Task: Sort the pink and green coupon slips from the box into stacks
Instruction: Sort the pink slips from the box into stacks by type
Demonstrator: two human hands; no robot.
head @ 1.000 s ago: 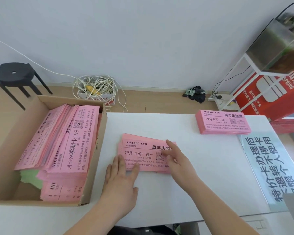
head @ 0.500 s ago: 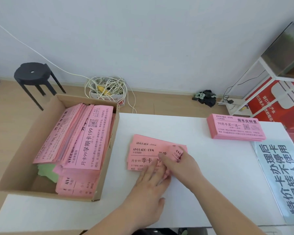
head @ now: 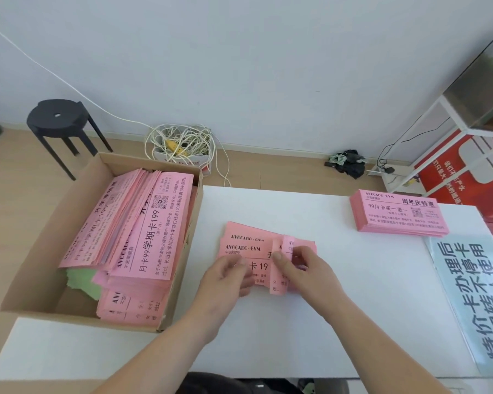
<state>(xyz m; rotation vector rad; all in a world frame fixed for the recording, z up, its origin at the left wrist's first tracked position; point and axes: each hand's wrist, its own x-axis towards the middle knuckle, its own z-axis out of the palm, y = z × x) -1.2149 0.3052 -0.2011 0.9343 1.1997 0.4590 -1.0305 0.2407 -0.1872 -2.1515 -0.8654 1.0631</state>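
Note:
A small pile of pink coupon slips (head: 244, 245) lies in the middle of the white table (head: 310, 322). My right hand (head: 305, 273) pinches a few of these slips and lifts their right ends up off the pile. My left hand (head: 225, 280) grips the pile's lower left part, fingers curled over the paper. A cardboard box (head: 32, 268) at the left holds many pink slips (head: 145, 228) and some green slips (head: 81, 281) showing beneath them. A neat stack of pink slips (head: 399, 213) sits at the table's far right.
A pale blue printed sheet (head: 470, 294) lies along the table's right edge. On the floor behind are a black stool (head: 59, 118), a tangle of white cable (head: 180, 143) and dark cloth (head: 349, 162). A white rack (head: 444, 120) and red cartons (head: 467, 169) stand at the right.
Both hands moved from lying flat on the pile to holding it. The right hand has lifted a few slips' right ends. My head view shifted left and closer.

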